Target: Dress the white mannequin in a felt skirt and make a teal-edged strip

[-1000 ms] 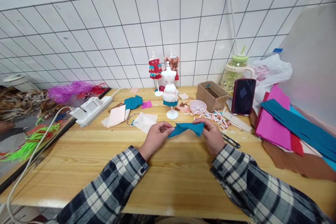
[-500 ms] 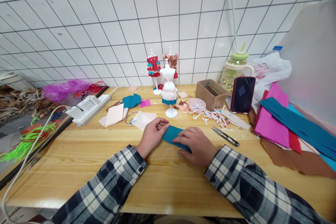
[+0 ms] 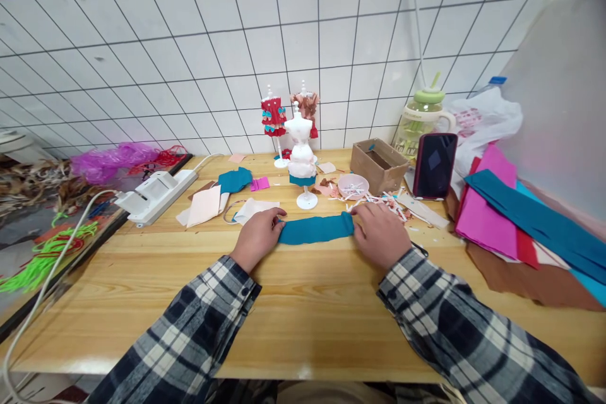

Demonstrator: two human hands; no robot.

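A strip of teal crepe paper (image 3: 315, 230) is stretched out flat between my two hands, just above or on the wooden table. My left hand (image 3: 259, 237) pinches its left end, thumb and fingers together. At the other end my right hand (image 3: 382, 235) grips the strip between thumb and fingers. Right behind the strip stands a small white mannequin (image 3: 302, 139) on a round base, with a teal band round its lower part. Two more mannequins stand farther back, one in a red dress with blue bows (image 3: 273, 117), one in brown ruffles (image 3: 306, 104).
Paper scraps (image 3: 203, 207) and a power strip (image 3: 156, 196) lie to the left. Behind my right hand are a pink bowl (image 3: 353, 185), a cardboard box (image 3: 379, 167) and a phone (image 3: 434, 166). Stacked coloured paper (image 3: 490, 221) lies at right. My right hand mostly covers the thread snips (image 3: 419, 249).
My right hand has moved right and slightly away, and the teal strip is now drawn out long and level instead of short and slanted. My left hand has shifted a little left.
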